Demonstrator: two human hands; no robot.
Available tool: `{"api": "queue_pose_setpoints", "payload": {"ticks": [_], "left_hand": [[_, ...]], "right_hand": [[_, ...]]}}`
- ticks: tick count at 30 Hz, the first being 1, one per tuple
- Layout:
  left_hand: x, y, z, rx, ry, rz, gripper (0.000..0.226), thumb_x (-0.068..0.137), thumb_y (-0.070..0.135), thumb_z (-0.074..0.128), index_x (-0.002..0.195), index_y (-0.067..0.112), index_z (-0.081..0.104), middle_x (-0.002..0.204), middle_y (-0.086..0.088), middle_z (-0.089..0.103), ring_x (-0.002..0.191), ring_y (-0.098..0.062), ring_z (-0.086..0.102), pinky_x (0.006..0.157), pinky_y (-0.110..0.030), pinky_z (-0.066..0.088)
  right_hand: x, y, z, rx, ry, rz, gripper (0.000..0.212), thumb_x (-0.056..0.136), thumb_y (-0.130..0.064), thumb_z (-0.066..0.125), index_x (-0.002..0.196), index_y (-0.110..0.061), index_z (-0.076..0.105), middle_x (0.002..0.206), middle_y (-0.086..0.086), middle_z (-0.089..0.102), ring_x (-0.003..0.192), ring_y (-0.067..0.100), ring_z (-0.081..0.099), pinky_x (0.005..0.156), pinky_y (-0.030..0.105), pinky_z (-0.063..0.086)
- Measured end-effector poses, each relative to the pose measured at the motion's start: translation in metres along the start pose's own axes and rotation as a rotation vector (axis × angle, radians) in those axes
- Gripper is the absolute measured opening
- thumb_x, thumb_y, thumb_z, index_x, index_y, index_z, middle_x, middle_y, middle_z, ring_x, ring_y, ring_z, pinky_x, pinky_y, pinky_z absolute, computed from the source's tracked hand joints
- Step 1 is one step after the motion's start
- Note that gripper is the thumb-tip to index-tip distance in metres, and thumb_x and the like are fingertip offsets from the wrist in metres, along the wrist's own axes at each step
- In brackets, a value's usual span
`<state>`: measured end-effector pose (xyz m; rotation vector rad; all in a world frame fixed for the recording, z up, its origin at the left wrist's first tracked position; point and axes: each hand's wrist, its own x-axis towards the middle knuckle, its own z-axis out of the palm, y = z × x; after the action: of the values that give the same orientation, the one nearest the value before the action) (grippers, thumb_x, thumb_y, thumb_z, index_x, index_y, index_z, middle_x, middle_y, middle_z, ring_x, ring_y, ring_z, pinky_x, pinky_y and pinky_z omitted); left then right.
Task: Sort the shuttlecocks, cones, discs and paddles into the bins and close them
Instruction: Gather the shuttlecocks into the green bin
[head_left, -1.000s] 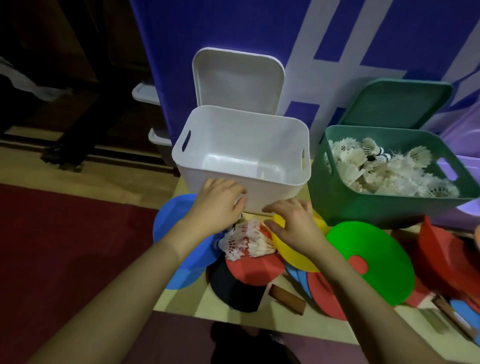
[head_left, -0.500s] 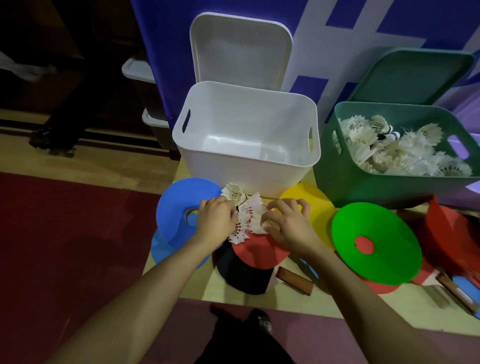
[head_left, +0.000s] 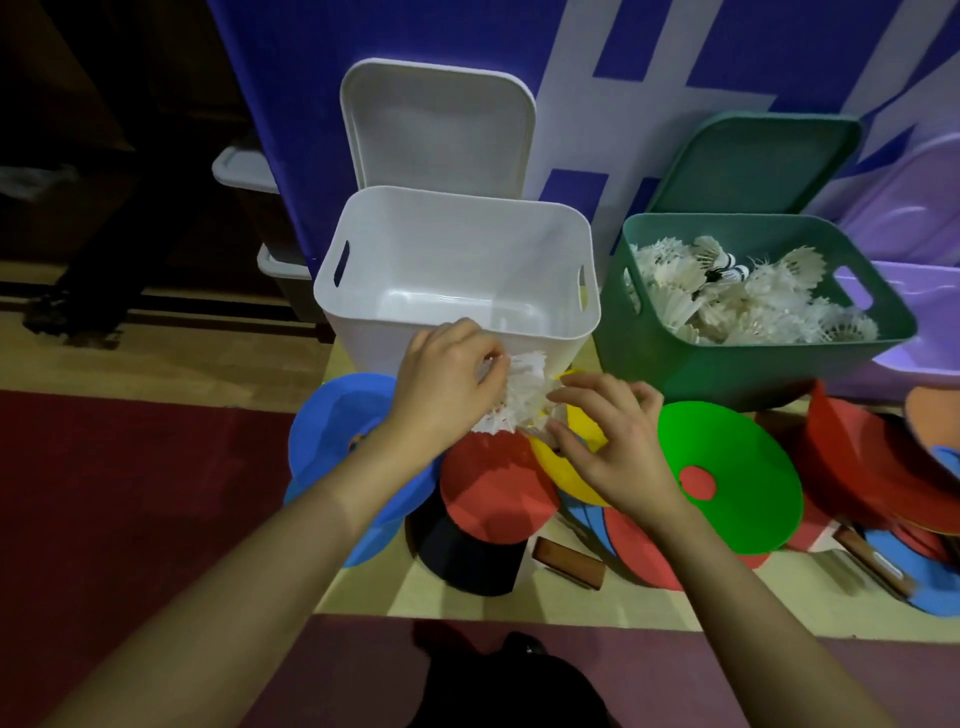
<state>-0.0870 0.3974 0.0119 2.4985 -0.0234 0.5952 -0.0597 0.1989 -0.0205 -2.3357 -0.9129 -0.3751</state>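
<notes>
Several white shuttlecocks (head_left: 524, 395) bunched between both hands, just in front of the white bin (head_left: 457, 275), above the yellow disc (head_left: 563, 462) and red paddle (head_left: 496, 493). Left hand (head_left: 447, 384): grip curled around the left side of the bunch, fingertips pinching feathers. Right hand (head_left: 613, 441): fingers bent, thumb and fingertips touching the right side of the bunch; can't tell how firm the hold is.

White bin looks empty, its white lid (head_left: 436, 124) propped upright behind it against the blue-and-white backdrop (head_left: 623, 78). Green bin (head_left: 748, 364) just right of it holds a pile of shuttlecocks (head_left: 737, 296); green lid (head_left: 753, 161) leans behind it. Purple bin (head_left: 924, 332) partly visible at far right.

On the desk (head_left: 374, 587): blue discs (head_left: 332, 431) under the left forearm, green disc (head_left: 737, 478) with a red spot showing through its centre hole right of the right hand, black paddle (head_left: 467, 561) under the red one, a wooden handle (head_left: 569, 561) near the front edge, more red and blue pieces (head_left: 872, 467) stacked at right.
</notes>
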Motion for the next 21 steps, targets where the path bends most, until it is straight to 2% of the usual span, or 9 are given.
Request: {"api": "queue_pose_setpoints", "payload": {"ticks": [5, 11, 16, 19, 21], "left_hand": [[0.043, 0.046, 0.002, -0.051, 0.105, 0.122, 0.023, 0.083, 0.028, 0.050, 0.078, 0.013, 0.067, 0.081, -0.001, 0.063, 0.077, -0.023, 0.060, 0.073, -0.035, 0.039], [0.100, 0.103, 0.030, -0.094, 0.191, 0.235, 0.022, 0.087, 0.025, 0.055, 0.086, 0.009, 0.071, 0.085, -0.005, 0.067, 0.081, -0.021, 0.060, 0.074, -0.029, 0.041], [0.147, 0.147, 0.081, -0.101, 0.192, 0.230, 0.019, 0.086, 0.022, 0.058, 0.091, 0.009, 0.072, 0.088, -0.005, 0.067, 0.080, -0.021, 0.061, 0.072, -0.033, 0.048], [0.166, 0.168, 0.112, -0.109, 0.199, 0.218, 0.018, 0.087, 0.021, 0.058, 0.092, 0.009, 0.071, 0.089, -0.005, 0.067, 0.079, -0.019, 0.061, 0.071, -0.028, 0.046], [0.176, 0.176, 0.132, -0.088, 0.185, 0.224, 0.017, 0.087, 0.018, 0.058, 0.090, 0.007, 0.070, 0.087, -0.006, 0.067, 0.075, -0.020, 0.062, 0.068, -0.027, 0.046]], "right_hand": [[0.019, 0.014, -0.045, 0.005, 0.131, -0.017, 0.022, 0.087, -0.034, 0.058, 0.103, -0.021, 0.066, 0.112, -0.003, 0.059, 0.107, 0.009, 0.053, 0.089, 0.029, 0.022], [0.044, 0.068, -0.102, -0.021, 0.269, -0.042, 0.023, 0.086, -0.030, 0.059, 0.103, -0.017, 0.067, 0.112, 0.000, 0.061, 0.109, 0.010, 0.053, 0.088, 0.035, 0.027], [0.059, 0.135, -0.142, -0.038, 0.291, -0.061, 0.021, 0.085, -0.028, 0.061, 0.103, -0.017, 0.067, 0.112, 0.000, 0.061, 0.109, 0.008, 0.053, 0.087, 0.036, 0.030], [0.065, 0.175, -0.160, -0.004, 0.271, -0.046, 0.022, 0.085, -0.025, 0.060, 0.104, -0.018, 0.066, 0.113, -0.001, 0.060, 0.110, 0.005, 0.050, 0.088, 0.036, 0.032], [0.068, 0.200, -0.165, 0.040, 0.232, -0.042, 0.022, 0.085, -0.025, 0.059, 0.105, -0.017, 0.065, 0.113, -0.001, 0.059, 0.109, 0.010, 0.052, 0.090, 0.039, 0.036]]}}
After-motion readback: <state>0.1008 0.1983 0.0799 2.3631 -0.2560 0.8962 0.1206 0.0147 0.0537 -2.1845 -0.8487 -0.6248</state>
